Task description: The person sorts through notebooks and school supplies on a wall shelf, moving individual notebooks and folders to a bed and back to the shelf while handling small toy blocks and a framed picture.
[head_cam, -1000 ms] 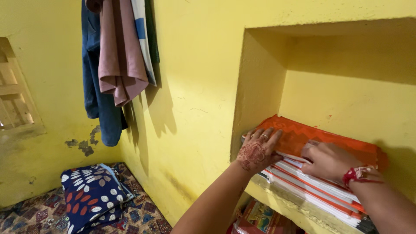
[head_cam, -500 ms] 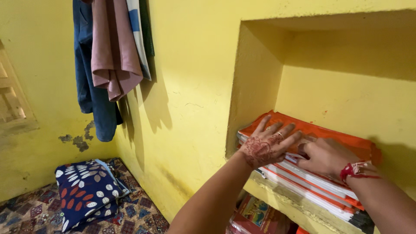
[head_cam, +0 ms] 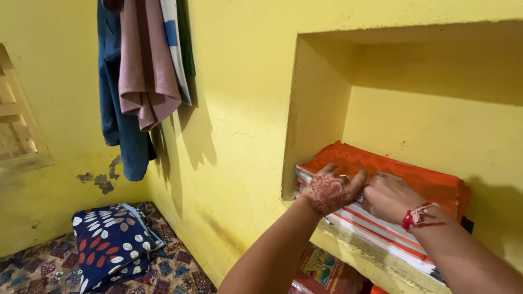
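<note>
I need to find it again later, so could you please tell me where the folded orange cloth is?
The folded orange cloth lies atop stacked books inside the yellow wall niche, right of frame.

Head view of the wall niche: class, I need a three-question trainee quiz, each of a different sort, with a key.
1. True or false: both hands touch the folded cloth stack in the niche.
2. What lies on the patterned floor mat? A a bucket, B a leaf-print cushion, C shoes.
3. Which wrist wears the red thread band?

Key: 1 true, the left hand and the right hand both touch it. 2 B. 3 right.
</note>
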